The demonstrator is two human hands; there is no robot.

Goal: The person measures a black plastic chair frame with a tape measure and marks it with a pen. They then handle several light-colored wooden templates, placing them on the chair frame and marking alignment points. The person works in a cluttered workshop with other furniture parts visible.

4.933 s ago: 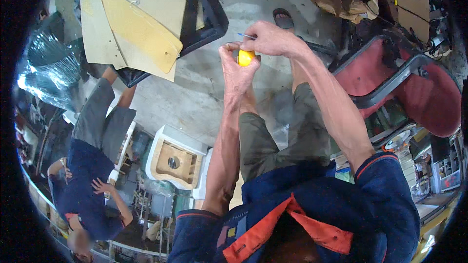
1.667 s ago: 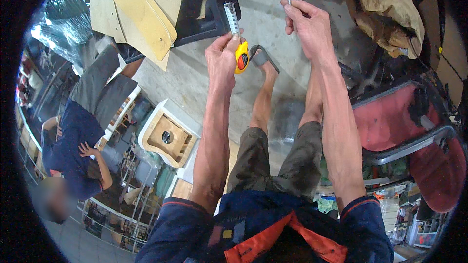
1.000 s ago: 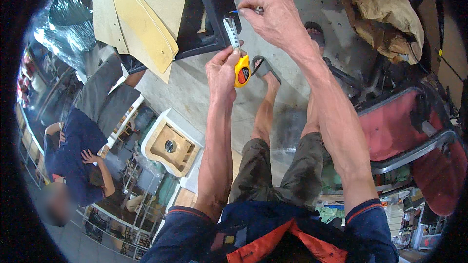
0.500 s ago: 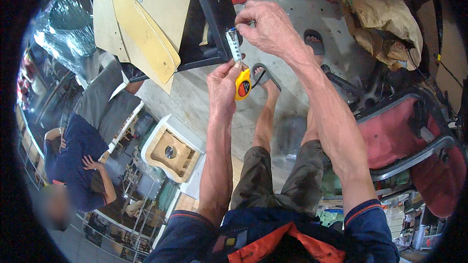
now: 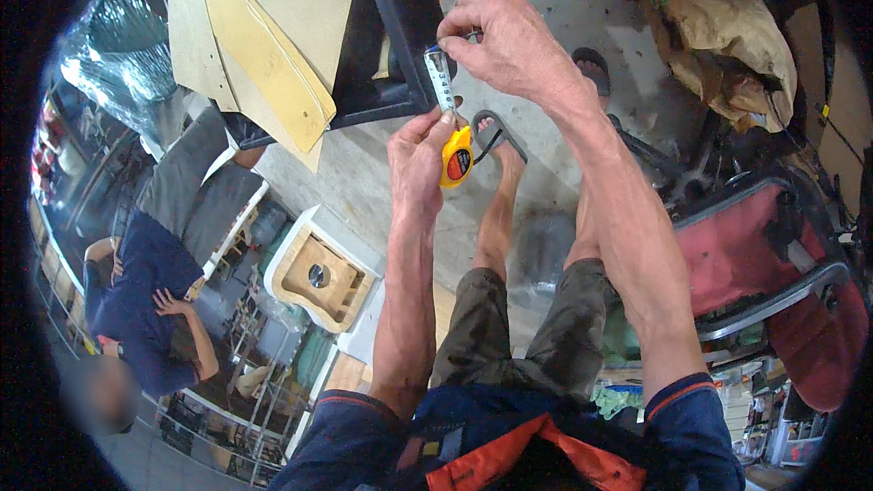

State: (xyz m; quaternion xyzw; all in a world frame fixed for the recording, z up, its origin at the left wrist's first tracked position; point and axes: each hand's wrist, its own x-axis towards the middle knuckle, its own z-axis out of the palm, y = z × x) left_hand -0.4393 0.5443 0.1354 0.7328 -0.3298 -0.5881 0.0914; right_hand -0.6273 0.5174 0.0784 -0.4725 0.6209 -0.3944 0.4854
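Left hand (image 5: 416,159) grip closed round the tape (image 5: 457,156), thumb on the blade (image 5: 438,77). Right hand (image 5: 505,36) pinches a thin pen (image 5: 474,35), mostly hidden by fingers. Blade's long axis runs forward and slightly left from the left grip, along the right side of the black frame (image 5: 400,23); contact unclear. Right hand nearer the blade's far end, just beside it; left nearer the case. Boards (image 5: 273,55) lie on the frame, left of both hands.
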